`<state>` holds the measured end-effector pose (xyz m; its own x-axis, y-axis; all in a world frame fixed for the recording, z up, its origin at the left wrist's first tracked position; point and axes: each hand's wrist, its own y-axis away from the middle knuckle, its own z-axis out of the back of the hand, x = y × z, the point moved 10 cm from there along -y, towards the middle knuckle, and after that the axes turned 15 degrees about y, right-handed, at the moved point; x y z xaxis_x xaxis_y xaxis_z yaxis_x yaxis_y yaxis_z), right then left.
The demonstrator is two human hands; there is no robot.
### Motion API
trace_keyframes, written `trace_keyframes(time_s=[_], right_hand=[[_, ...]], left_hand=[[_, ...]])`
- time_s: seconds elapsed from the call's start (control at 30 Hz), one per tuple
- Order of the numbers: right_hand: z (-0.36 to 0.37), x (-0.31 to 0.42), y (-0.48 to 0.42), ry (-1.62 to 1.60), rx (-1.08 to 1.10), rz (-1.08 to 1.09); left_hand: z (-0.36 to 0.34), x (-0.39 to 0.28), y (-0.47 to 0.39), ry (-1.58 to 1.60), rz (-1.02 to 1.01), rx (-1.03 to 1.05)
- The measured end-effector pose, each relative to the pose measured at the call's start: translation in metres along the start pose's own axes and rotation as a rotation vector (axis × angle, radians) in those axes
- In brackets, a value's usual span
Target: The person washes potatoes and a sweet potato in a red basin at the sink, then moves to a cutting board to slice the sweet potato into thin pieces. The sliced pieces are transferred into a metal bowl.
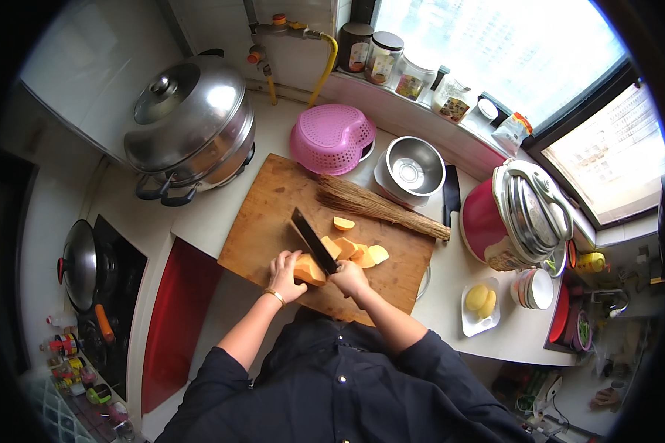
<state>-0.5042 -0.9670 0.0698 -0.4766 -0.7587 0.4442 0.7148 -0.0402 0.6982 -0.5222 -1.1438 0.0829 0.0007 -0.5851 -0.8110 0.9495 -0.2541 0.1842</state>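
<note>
My right hand point(350, 281) grips the handle of a cleaver point(313, 239), whose dark blade slants up and left over a wooden cutting board point(266, 194). With my left hand point(284, 277), which wears a bracelet, I hold a large piece of peeled orange vegetable point(309, 270), possibly sweet potato, beside the blade. Several cut pieces point(360, 252) lie to the right of the blade, and one separate piece point(343, 223) lies higher on the board. Whether the blade's edge touches the large piece is hard to see.
A bundled straw brush point(382, 207) lies across the board's upper right. Behind are a pink colander point(332, 138), a steel bowl point(415, 166) and a large steamer pot point(191, 122). Rightward stand a dark knife point(451, 191), a red cooker point(479, 221), stacked bowls point(532, 289) and a white tray point(481, 326) holding yellow peeled vegetables.
</note>
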Motion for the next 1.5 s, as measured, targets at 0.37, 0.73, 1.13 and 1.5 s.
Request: trace_keyframes(time_s=[0.37, 0.73, 1.13, 1.5], right_hand=[[0.032, -0.031, 0.052, 0.183, -0.096, 0.043], [-0.009, -0.018, 0.059, 0.223, -0.063, 0.195], [-0.02, -0.024, 0.04, -0.191, 0.383, -0.158], [-0.044, -0.006, 0.006, 0.026, 0.026, 0.061]], left_hand=[[-0.007, -0.003, 0.024, 0.188, -0.202, -0.132], [-0.013, 0.015, 0.034, 0.068, -0.217, -0.39], [-0.019, 0.019, 0.028, 0.022, -0.311, -0.535], [-0.01, 0.009, 0.032, 0.106, -0.373, -0.534]])
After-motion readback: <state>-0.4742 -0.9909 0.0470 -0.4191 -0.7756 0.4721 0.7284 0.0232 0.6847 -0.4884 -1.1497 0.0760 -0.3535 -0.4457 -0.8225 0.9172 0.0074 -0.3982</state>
